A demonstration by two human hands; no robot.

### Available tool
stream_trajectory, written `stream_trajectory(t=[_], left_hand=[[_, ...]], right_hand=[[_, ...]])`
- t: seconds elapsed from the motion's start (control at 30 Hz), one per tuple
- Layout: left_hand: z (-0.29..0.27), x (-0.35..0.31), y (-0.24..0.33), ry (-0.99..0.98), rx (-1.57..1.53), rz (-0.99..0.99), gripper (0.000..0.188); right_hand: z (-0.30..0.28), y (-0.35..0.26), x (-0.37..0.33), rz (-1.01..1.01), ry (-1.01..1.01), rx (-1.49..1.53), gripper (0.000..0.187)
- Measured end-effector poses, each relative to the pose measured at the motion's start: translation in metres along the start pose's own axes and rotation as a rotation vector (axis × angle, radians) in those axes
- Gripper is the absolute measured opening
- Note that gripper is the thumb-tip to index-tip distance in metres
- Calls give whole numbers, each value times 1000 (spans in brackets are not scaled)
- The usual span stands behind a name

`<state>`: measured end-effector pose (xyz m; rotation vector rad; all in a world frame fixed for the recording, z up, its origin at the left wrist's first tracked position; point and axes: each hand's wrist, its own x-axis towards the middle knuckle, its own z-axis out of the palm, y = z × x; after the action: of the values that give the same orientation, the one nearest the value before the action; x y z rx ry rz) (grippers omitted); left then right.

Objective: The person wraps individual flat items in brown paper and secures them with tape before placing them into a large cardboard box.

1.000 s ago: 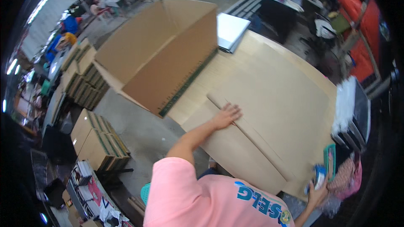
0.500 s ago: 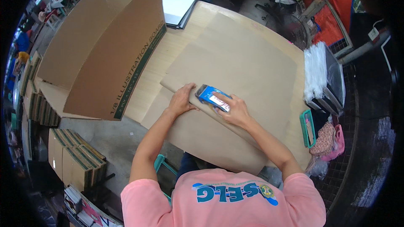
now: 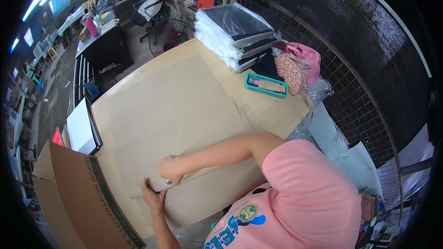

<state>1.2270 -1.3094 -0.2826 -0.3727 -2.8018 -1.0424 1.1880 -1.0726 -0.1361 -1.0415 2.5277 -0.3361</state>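
Room: workshop floor seen from the head view, with a wire mesh fence at 2 o'clock, a dark desk [image 3: 99,46] at 11 o'clock and a fan [image 3: 171,34] at 12 o'clock.
Surface: wooden table [image 3: 272,108] filling the middle, mostly covered by cardboard.
Cardboard sheet [image 3: 177,110]: large, brown and flat, lying across the table from 12 to 7 o'clock; its near flap sits under both hands.
Left hand [image 3: 153,198]: at 7 o'clock, spread flat with fingers wide, pressing the flap edge down; it holds nothing.
Right hand [image 3: 171,169]: just above the left, curled narrow over a small tool on the flap; only a glint of the tool shows, so I cannot tell what it is.
Open box [image 3: 76,198]: standing carton at 8 o'clock, touching the table's near corner.
White board [image 3: 81,128]: flat at 9 o'clock on the table edge.
Stack of wrapped sheets [image 3: 233,34]: at 1 o'clock, with a green tray [image 3: 266,85] and pink bags [image 3: 300,64] just beside it.
Step in hand: likely working the tool along the flap seam while the other hand pins it.
Next move: probably calls for steady downward pressure and a straight pull along the seam.
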Motion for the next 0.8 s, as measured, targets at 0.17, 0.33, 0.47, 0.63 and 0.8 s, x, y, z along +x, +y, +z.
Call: stream_trajectory(t=[0.17,0.33,0.47,0.63,0.8], left_hand=[[-14,-30,-46,-3,44,-6,94],[-6,-12,2,-24,248,100,95],[-14,-10,14,-38,284,24,99],[-18,-10,13,2,206,-14,103],[-18,-14,16,51,166,32,94]], right_hand=[[23,59,-89,-176,131,171,38],[13,46,-191,176,228,262,55],[18,19,-138,31,553,427,57],[24,1,-67,-81,627,408,57],[66,24,-63,-141,658,317,58]])
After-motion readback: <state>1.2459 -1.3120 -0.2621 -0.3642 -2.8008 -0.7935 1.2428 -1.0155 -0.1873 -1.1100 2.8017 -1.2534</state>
